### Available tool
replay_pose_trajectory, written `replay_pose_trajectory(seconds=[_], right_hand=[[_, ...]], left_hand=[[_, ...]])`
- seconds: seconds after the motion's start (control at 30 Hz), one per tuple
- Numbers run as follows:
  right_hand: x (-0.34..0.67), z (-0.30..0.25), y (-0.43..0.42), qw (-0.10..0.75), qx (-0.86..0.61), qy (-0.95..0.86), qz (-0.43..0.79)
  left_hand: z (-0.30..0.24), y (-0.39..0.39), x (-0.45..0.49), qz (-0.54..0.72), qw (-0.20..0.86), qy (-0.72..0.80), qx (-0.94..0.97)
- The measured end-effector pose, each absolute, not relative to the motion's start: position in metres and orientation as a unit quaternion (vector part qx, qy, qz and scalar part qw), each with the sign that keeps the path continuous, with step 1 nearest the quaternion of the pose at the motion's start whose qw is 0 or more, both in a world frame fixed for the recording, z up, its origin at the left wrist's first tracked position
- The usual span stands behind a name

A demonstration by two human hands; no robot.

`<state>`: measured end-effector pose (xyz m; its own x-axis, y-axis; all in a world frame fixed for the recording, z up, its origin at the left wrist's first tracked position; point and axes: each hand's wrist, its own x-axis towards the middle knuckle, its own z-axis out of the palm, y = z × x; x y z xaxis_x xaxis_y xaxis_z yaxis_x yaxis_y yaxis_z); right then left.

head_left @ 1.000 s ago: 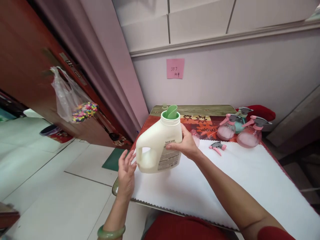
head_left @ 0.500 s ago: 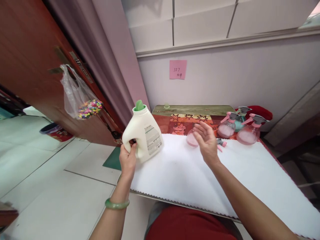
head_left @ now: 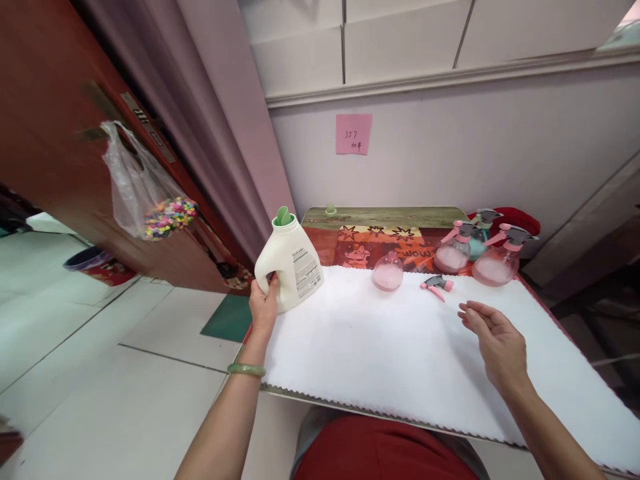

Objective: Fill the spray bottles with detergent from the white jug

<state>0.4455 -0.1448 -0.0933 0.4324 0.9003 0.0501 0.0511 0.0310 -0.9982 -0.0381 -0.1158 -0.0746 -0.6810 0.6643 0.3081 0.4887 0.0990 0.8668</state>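
My left hand [head_left: 263, 305] grips the handle of a cream detergent jug [head_left: 291, 263] with a green pouring spout and no cap on it. The jug is upright at the table's left edge. My right hand [head_left: 497, 343] is over the right part of the white mat, fingers apart and holding nothing. Nearest to it lies a grey and pink spray trigger head [head_left: 438, 285]. Left of that head stands a round clear bottle [head_left: 388, 273] with its top off and pinkish liquid inside.
Two pink spray bottles [head_left: 495, 263] and a teal one [head_left: 481, 235] stand at the back right, by a red item [head_left: 523, 223]. A small green cap [head_left: 331, 209] sits on the table's far edge. A plastic bag of colourful beads [head_left: 170, 217] hangs from the door handle.
My right hand has moved right and toward me, away from the open bottle. The jug in my left hand has shifted slightly and stands more upright.
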Motion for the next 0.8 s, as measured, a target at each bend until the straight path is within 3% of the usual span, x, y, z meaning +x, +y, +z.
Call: replay_pose_trajectory(seconds=[0.17, 0.3, 0.4, 0.57, 0.8], right_hand=[[0.433, -0.088, -0.138, 0.588, -0.574, -0.425, 0.381], [0.426, -0.090, -0.131, 0.554, -0.575, -0.476, 0.367], [0.431, -0.097, -0.127, 0.497, -0.620, -0.520, 0.312], [0.450, -0.099, -0.109, 0.426, -0.686, -0.544, 0.230], [0.475, -0.084, -0.056, 0.295, -0.744, -0.584, 0.139]], left_hand=[[-0.073, -0.123, -0.041, 0.551, 0.086, 0.720, 0.413], [-0.081, -0.136, -0.021, 0.587, 0.008, 0.707, 0.394], [-0.101, -0.149, -0.001, 0.579, -0.044, 0.706, 0.407], [-0.130, -0.156, 0.009, 0.558, 0.004, 0.735, 0.386], [-0.120, -0.170, 0.035, 0.525, -0.008, 0.720, 0.455]])
